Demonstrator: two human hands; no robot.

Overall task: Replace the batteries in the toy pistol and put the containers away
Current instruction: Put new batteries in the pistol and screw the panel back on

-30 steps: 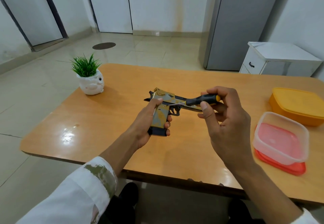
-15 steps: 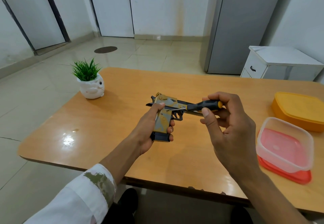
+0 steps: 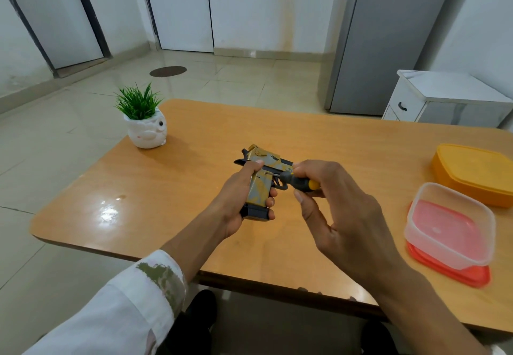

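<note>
The screwdriver, level a moment ago, now tilts so its tip meets a screw on the toy pistol; unscrewing the battery cover seems under way. The left hand grips the pistol above the counter; the right hand pinches the screwdriver. An orange container and a clear container sit at the right; a tiled floor lies beyond.

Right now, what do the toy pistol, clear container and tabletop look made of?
Toy pistol: likely moulded plastic, matte tan-grey camo print, black base.
Clear container: translucent plastic; the red lid under it shows through.
Tabletop: probably wood-look laminate, glossy; a bright light patch reflects on it.
</note>
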